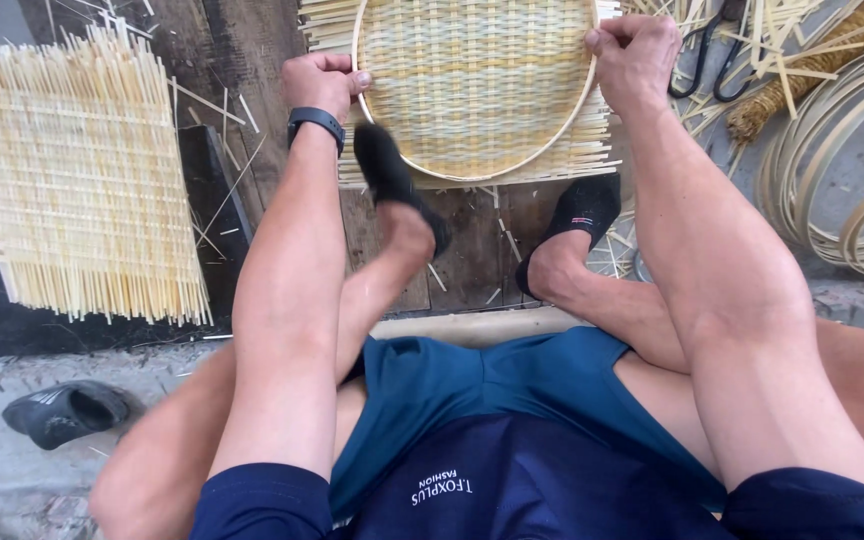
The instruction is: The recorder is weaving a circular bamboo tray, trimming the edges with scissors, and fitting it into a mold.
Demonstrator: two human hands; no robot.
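Bamboo woven mat (477, 90) lies on dark planks, one round hoop (572, 120) pressed on it. Left hand (324, 82) and right hand (635, 55) each clamped on hoop rim, arms straight, well apart. Two black-socked feet (392, 180) at mat's near edge. Second woven mat (72, 180) left; one scissors (712, 50), coiled strips (842, 190) right; one black shoe (64, 412) bottom left

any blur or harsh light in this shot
Head view: even, soft daylight, no glare or hard shadows; the left foot in a dark sock is motion-blurred; both hands, left and right, and the woven bamboo tray are sharp.
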